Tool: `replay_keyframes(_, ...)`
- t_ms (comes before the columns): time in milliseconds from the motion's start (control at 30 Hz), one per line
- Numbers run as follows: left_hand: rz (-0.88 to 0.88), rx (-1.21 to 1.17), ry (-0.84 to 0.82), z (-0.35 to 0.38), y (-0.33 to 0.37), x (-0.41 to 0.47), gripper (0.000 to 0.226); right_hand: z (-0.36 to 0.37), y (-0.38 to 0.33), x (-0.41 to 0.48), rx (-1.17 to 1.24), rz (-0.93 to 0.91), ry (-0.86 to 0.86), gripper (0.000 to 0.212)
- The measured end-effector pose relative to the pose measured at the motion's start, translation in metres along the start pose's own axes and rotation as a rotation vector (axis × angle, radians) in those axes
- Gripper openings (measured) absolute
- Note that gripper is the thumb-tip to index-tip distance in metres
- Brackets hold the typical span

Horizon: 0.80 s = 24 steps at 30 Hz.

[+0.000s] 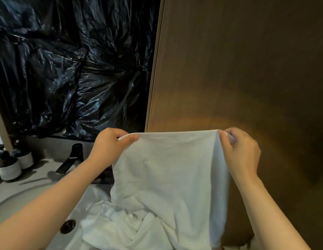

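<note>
Pinching the top edge of a white cloth (168, 168) at both corners: left hand (112, 143) with thumb and curled fingers closed on the left corner, right hand (242, 150) likewise closed on the right corner, hem taut and nearly level between them. Soft, matte fabric, thin and faintly creased; flat as a sheet just below the hands, folded back along the side under the right hand, bunching into loose twisted folds further down. Lower end heaped in a white sink basin (79, 204), smooth, glossy and curved, below the left forearm; also on the basin wall, beside the heap, a round dark metal fitting (67, 226). Beyond the left wrist, a black tap (72, 157), angular and shiny, on a grey matte counter (21, 188). Further left, a dark pump bottle (8, 166) with a pale wrapped band, and close beside it a second pump bottle (24, 157) of the same kind; contents not discernible. Above the left hand, black plastic sheeting (67, 60), glossy, crinkled into sharp creases. Behind and above the right hand, a brown panel (247, 60), flat, with fine vertical grain, edged on its left by a pale strip.
</note>
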<state>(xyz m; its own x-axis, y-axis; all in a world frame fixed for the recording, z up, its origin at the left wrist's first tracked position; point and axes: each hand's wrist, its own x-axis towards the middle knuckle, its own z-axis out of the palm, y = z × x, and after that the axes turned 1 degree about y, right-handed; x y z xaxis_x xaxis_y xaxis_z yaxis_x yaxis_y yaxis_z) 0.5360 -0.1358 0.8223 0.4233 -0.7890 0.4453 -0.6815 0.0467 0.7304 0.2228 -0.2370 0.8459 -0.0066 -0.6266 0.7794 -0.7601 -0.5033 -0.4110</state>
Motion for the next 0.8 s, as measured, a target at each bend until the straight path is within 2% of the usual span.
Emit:
replay_keyframes(100,0.060,-0.152,0.179,-0.013,0.031,0.022,0.031,-0.013,-0.023,0.031,0.097,-0.033,0.211,0.023)
replay_keyframes(167,0.070,-0.227,0.289,-0.018,0.041,0.034,0.031,-0.014,-0.031,0.038,0.102,-0.043,0.294,0.022)
replay_keyframes(233,0.006,-0.212,0.277,-0.017,0.039,0.039,0.036,-0.008,-0.025,0.034,0.005,-0.063,0.203,0.022)
replay_keyframes(333,-0.082,-0.043,0.178,-0.004,0.023,0.035,0.026,0.007,0.001,0.016,-0.162,-0.077,-0.108,0.029)
replay_keyframes(400,-0.102,-0.015,0.190,0.002,0.014,0.034,0.017,0.011,0.012,0.005,-0.091,-0.074,-0.171,0.034)
replay_keyframes(533,-0.115,-0.037,0.241,0.003,0.008,0.042,0.020,0.006,0.024,0.002,0.079,-0.020,-0.306,0.029)
replay_keyframes(600,-0.109,-0.016,0.240,0.004,0.010,0.045,0.021,0.000,0.029,0.005,0.055,-0.014,-0.368,0.024)
replay_keyframes(667,-0.093,0.008,0.227,0.006,0.014,0.045,0.020,-0.002,0.028,0.008,-0.002,-0.050,-0.311,0.021)
replay_keyframes(800,-0.046,-0.011,0.203,0.002,0.029,0.045,0.014,-0.006,0.005,0.019,0.022,-0.154,0.056,0.018)
